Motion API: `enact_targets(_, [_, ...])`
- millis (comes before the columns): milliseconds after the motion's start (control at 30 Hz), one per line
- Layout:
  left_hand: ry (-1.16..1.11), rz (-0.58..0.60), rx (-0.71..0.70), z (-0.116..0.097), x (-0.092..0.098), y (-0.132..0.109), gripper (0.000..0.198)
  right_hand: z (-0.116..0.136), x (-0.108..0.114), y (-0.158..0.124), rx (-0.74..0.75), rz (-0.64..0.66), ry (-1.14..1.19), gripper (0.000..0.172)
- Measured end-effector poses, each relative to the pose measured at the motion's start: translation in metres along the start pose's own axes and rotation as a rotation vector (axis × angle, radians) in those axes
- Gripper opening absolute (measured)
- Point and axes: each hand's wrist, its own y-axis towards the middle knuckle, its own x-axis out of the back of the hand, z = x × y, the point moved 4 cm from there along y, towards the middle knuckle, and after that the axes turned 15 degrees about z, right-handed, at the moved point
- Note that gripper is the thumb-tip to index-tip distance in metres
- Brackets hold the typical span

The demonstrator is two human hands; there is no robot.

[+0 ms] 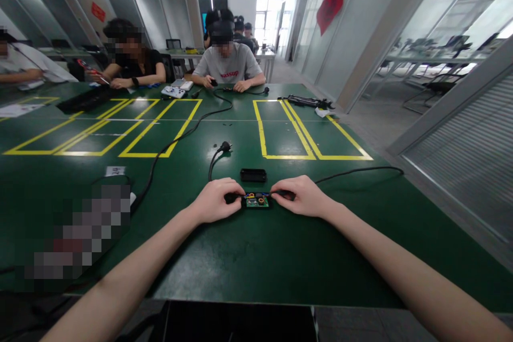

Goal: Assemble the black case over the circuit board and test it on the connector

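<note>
A small green circuit board (257, 201) with copper-coloured coils and several coloured wires lies in front of me, in what looks like a black casing half. My left hand (218, 201) is closed at its left end, thumb and fingers pinching a black power cord where it meets the board. At the opposite end, my right hand (301, 196) pinches another black cable (340, 173), which runs off to the right. Just beyond the board rests a black rectangular plastic cover (253, 175), its hollow side showing. The left cord leads back to a black plug (225, 146).
A blurred-out object (84, 235) lies on the green table (208, 272) at left, with a long black cable (192, 127) running from it across the table. Yellow tape (288, 157) marks rectangles. A person (228, 64) sits opposite; others sit at left. A folded black tripod-like item (306, 101) lies far right.
</note>
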Motion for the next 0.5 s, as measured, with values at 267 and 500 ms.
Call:
enact_targets(267, [0.099, 0.001, 0.057, 0.0036, -0.0002, -0.0008, 0.022, -0.0051, -0.003, 0.004, -0.041, -0.06, -0.021, 0.016])
enact_targets(500, [0.235, -0.026, 0.15, 0.0044, 0.0012, 0.0003, 0.024, -0.0058, -0.0019, 0.0023, -0.005, -0.038, 0.041, 0.016])
